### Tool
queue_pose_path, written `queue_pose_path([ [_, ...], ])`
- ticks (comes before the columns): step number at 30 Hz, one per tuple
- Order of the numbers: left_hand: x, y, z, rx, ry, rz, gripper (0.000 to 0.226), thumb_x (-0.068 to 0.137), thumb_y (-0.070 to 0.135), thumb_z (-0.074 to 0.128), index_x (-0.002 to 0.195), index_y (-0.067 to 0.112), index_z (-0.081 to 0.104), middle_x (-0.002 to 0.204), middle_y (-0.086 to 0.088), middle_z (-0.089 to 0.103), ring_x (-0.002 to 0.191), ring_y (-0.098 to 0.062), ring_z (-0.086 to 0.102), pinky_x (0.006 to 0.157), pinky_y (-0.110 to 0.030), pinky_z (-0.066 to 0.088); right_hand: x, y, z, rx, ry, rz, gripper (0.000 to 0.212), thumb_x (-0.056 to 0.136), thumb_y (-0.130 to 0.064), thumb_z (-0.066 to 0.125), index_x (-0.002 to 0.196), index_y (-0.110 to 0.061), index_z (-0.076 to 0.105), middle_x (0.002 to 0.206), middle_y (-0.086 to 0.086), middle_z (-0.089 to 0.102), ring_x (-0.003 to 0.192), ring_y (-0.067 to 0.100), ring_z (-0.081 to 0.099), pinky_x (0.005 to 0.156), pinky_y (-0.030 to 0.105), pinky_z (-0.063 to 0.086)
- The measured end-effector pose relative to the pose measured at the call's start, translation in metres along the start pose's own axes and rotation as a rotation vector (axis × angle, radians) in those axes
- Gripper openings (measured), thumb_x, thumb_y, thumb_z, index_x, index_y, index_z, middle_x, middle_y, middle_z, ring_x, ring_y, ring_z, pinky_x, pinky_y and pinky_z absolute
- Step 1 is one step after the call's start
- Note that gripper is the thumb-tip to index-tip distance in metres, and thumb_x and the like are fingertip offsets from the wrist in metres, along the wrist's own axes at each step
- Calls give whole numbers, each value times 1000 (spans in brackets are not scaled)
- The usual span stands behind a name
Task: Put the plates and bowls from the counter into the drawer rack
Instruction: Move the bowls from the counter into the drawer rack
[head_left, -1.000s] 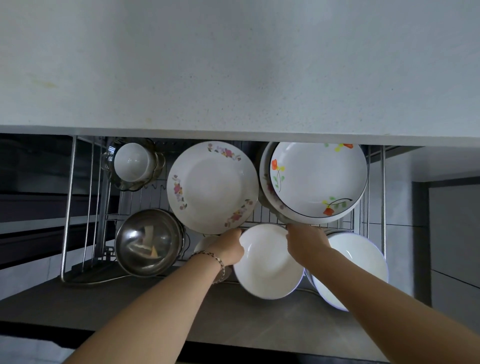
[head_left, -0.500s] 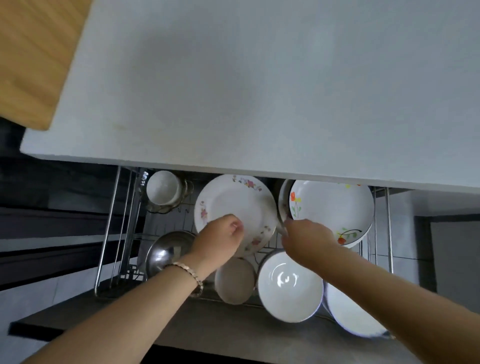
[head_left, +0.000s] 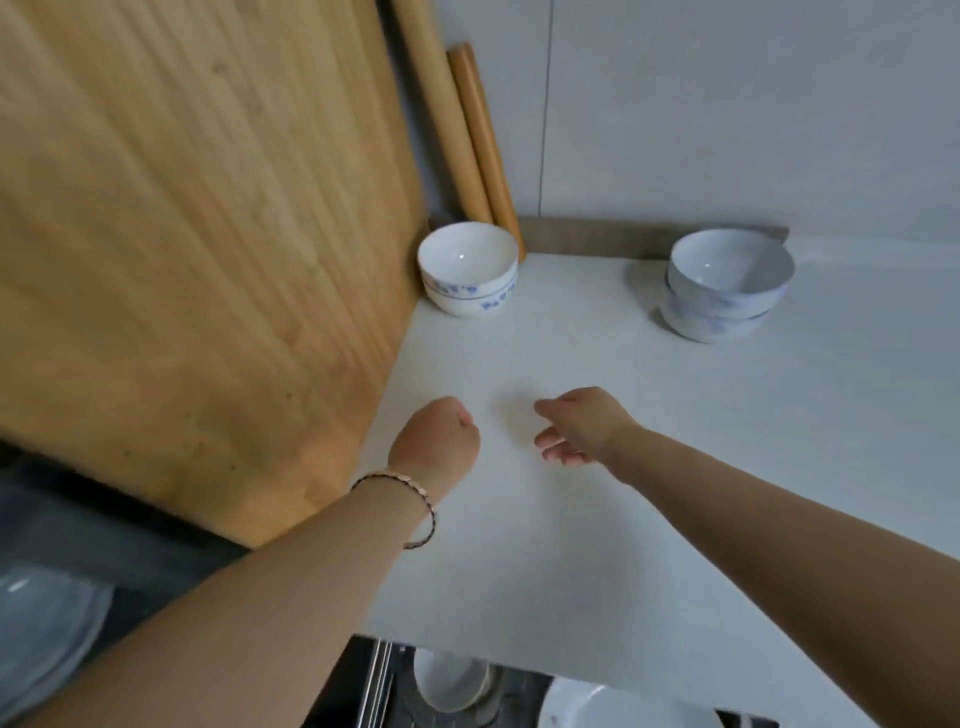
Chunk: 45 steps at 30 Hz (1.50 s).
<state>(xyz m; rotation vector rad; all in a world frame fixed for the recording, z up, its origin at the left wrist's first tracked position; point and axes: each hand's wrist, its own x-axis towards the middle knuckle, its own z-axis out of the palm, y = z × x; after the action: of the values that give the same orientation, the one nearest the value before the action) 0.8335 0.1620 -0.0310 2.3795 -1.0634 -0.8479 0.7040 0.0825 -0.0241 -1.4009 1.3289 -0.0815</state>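
Two empty hands held above counter (head_left: 561, 582): left hand (head_left: 434, 441) fisted, right hand (head_left: 582, 427) slack-fingered. Bowl stack (head_left: 467, 273) sited at 12 o'clock, second stack (head_left: 726, 288) at 2 o'clock.

No legible text, label or number anywhere.

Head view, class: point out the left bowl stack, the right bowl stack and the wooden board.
left bowl stack (head_left: 467, 260), head view, inside of top bowl
right bowl stack (head_left: 724, 270), head view, inside of top bowl
wooden board (head_left: 182, 249), head view, middle of its face
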Motion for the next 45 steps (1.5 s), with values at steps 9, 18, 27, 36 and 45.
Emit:
queue_pose_path([
  [9,84,-35,-11,53,-2,-30,31,93,14,39,120,15,55,123,-6,60,110,-27,57,90,-29,44,133,-96,37,551,134,128,53,89,-44,54,127,-8,45,109,21,56,94,32,67,69,34,54],
  [18,104,-63,-9,-4,17,-35,30,91,9,42,116,10,59,117,-10,64,101,-27,58,81,-26,44,190,-110,48,717,161,32,39,93,-17,43,130,-5,43,105,14,50,69,25,56,74,36,54],
  [27,73,-36,0,-798,-83,-194,36,98,30,39,130,16,44,116,-7,47,68,-23,62,52,-29,48,83,-16,20,688,109,93,11,87,0,38,79,0,45,76,21,58,60,33,61,53,32,58],
  [36,-85,-5,63,-997,-623,-363,54,89,66,25,119,34,56,135,-4,54,103,-37,64,69,-50,58,-114,119,-49,357,-36,131,25,88,0,37,88,-12,59,64,10,71,54,22,71,62,33,61],
  [45,-270,-13,179,-1014,-750,-430,50,69,64,54,116,48,59,129,5,62,93,-26,70,69,-52,56,-266,277,-95,138,-154,208,23,90,-1,36,87,-19,51,48,-2,65,42,15,61,46,24,54],
])
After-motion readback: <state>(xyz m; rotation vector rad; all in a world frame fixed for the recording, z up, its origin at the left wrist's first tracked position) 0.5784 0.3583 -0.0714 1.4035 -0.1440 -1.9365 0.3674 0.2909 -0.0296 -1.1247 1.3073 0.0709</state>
